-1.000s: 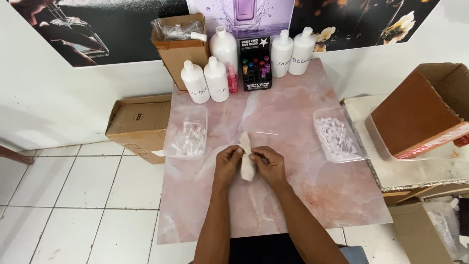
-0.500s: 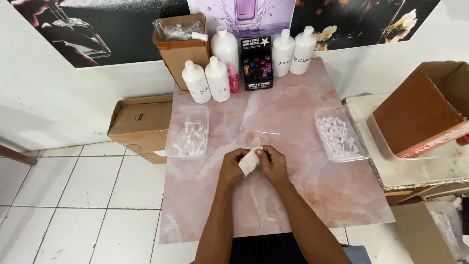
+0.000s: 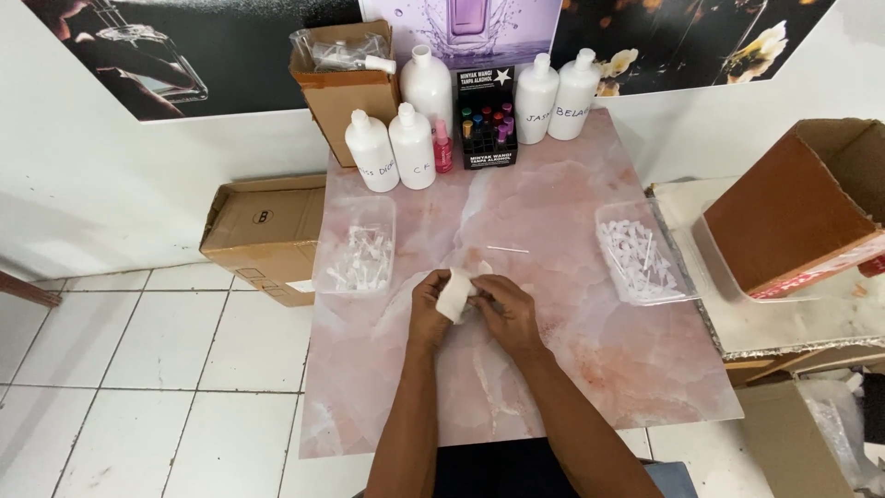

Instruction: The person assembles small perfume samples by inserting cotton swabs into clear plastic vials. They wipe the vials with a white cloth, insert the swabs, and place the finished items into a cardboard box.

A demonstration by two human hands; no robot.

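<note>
At mid-frame over the pink table (image 3: 572, 369), the left hand (image 3: 430, 309) pinches the small white cloth (image 3: 454, 293) from its left — the right hand (image 3: 504, 309) grips its right edge — both equally near.

Back edge of the pink table (image 3: 572, 369): five white labelled bottles (image 3: 412, 148), black box (image 3: 487, 129), open brown carton (image 3: 346, 88). Posters (image 3: 138, 55) on the wall; cardboard box (image 3: 263, 235) on the floor, left.
</note>
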